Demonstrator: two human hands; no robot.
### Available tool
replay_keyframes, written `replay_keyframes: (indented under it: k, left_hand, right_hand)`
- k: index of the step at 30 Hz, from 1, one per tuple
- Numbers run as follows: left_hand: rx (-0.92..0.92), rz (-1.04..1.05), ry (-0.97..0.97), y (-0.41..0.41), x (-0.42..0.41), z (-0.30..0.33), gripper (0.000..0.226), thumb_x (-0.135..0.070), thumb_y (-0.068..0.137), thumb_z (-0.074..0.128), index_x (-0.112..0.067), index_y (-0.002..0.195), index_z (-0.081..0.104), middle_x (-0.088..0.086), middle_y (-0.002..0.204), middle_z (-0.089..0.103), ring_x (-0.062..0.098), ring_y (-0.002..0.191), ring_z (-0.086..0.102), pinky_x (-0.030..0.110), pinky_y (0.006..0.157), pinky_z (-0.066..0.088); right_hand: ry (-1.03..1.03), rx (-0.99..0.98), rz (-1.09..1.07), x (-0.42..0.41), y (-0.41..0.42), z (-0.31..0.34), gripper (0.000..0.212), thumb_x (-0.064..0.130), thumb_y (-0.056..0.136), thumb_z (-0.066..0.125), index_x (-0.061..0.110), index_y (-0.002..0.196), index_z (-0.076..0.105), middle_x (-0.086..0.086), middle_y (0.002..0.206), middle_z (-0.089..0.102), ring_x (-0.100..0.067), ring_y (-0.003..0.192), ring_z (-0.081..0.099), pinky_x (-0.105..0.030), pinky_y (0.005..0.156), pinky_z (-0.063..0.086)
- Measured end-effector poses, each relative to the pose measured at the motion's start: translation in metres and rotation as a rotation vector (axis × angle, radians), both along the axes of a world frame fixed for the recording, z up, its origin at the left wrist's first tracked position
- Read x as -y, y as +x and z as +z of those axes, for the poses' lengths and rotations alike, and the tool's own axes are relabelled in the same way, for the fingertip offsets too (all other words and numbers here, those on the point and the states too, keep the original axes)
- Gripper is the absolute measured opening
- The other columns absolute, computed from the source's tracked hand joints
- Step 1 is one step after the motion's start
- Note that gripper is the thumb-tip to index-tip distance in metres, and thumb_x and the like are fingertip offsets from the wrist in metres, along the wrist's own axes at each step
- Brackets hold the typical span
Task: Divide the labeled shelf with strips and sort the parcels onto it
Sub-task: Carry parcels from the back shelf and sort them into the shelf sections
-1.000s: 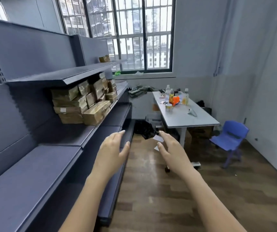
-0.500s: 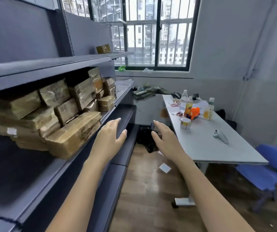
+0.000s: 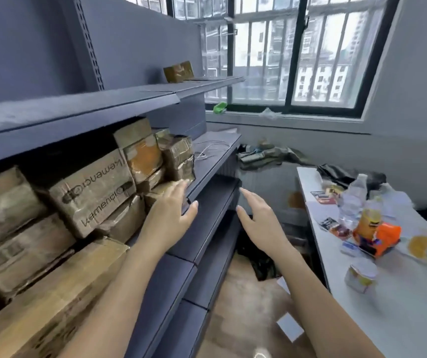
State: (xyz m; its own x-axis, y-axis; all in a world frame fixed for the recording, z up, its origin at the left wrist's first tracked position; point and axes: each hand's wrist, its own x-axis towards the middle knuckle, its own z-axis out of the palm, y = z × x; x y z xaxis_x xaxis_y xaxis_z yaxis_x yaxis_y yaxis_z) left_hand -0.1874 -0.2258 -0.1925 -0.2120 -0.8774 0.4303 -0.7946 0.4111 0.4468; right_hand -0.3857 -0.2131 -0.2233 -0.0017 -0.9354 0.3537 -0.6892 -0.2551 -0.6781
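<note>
Parcels (image 3: 91, 192) stacked lengthwise along shelf (image 3: 215, 161); hands apart

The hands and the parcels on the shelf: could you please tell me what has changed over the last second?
The person has walked up to the shelf; the stacked parcels now fill the left of the view. The left hand has reached forward to the nearest parcels, and the right hand has come along in front of the shelf edge. Nothing was taken hold of: both hands remain open and empty. The parcels appear unmoved.
</note>
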Motion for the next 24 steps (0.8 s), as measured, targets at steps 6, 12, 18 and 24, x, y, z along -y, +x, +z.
replay_keyframes:
  k: [6,12,18,24]
  left_hand:
    - [-0.033,0.220,-0.004,-0.045,0.174,-0.018,0.054,-0.030,0.096,0.046,-0.015,0.145,0.029,0.000,0.152,0.029,0.015,0.139,0.026,0.027,0.112,0.019]
    - [-0.056,0.460,0.091,-0.068,0.295,-0.013,0.055,-0.032,0.097,0.044,-0.020,0.146,0.026,-0.003,0.154,0.024,0.012,0.141,0.019,0.026,0.113,0.016]
    - [-0.065,0.721,0.162,-0.045,0.344,-0.013,0.056,-0.035,0.097,0.043,-0.025,0.147,0.022,-0.009,0.156,0.012,0.018,0.133,0.037,0.033,0.101,0.039]
    - [-0.116,0.936,-0.022,-0.060,0.353,-0.044,0.052,-0.028,0.094,0.051,-0.017,0.142,0.037,0.004,0.152,0.025,0.024,0.125,0.046,0.030,0.095,0.043]
  right_hand:
    - [-0.018,-0.029,0.176,0.215,-0.043,-0.006,0.049,0.021,0.098,0.045,0.014,0.145,0.032,-0.001,0.149,0.034,-0.017,0.134,0.035,-0.016,0.103,0.024]
    - [0.002,-0.118,0.440,0.387,-0.039,0.016,0.052,0.021,0.098,0.046,0.017,0.146,0.029,0.000,0.151,0.031,-0.018,0.136,0.033,-0.028,0.109,0.030]
    - [0.040,-0.127,0.652,0.483,0.004,0.015,0.062,0.025,0.093,0.056,0.018,0.147,0.026,-0.005,0.153,0.025,-0.024,0.138,0.032,-0.037,0.111,0.034]
    - [0.264,0.013,0.714,0.536,0.031,-0.001,0.106,0.036,0.081,0.070,0.013,0.150,-0.007,-0.009,0.156,0.017,-0.022,0.140,0.025,-0.028,0.104,0.029]
